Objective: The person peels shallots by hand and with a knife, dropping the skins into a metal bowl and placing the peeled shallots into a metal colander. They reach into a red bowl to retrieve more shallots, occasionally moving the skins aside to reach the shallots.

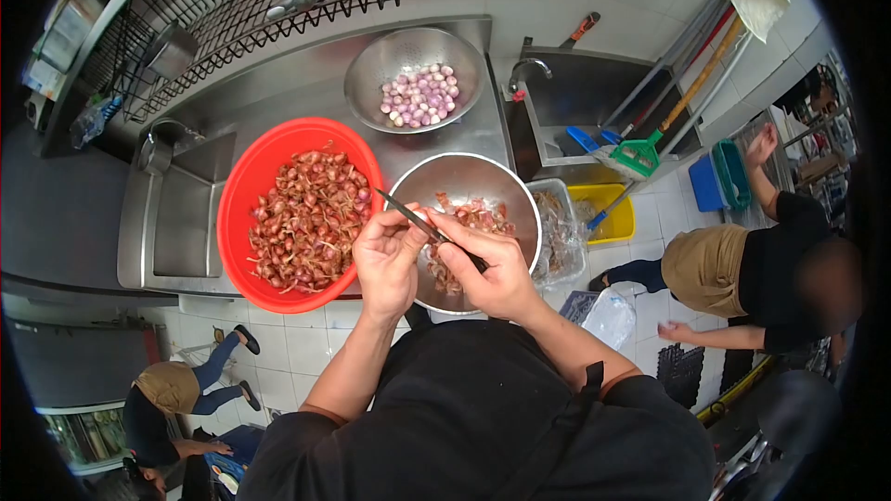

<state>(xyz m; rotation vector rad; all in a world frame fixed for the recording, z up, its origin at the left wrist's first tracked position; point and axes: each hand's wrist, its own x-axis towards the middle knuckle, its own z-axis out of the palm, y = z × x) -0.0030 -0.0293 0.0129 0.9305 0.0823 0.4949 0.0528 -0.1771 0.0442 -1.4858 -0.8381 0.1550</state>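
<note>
My right hand (490, 264) is closed around a small dark knife (406, 210), its blade pointing up and left. Close against it, my left hand (385, 255) pinches a pale peeled shallot (419, 214), mostly covered by the fingers. Both hands are above a steel bowl (531, 213) with reddish-brown peelings (483, 215) inside. Left of them sits a red basin (243, 264) heaped with unpeeled shallots (311, 218). Behind the bowl, a steel colander (369, 60) holds peeled purple-white shallots (419, 96).
A sink (193, 223) lies at the left end of the steel counter. Right of the bowl are a clear plastic tub (568, 269) and a yellow bin (617, 213). A wire rack (251, 9) hangs above. One person (733, 269) stands at right, another (167, 390) at lower left.
</note>
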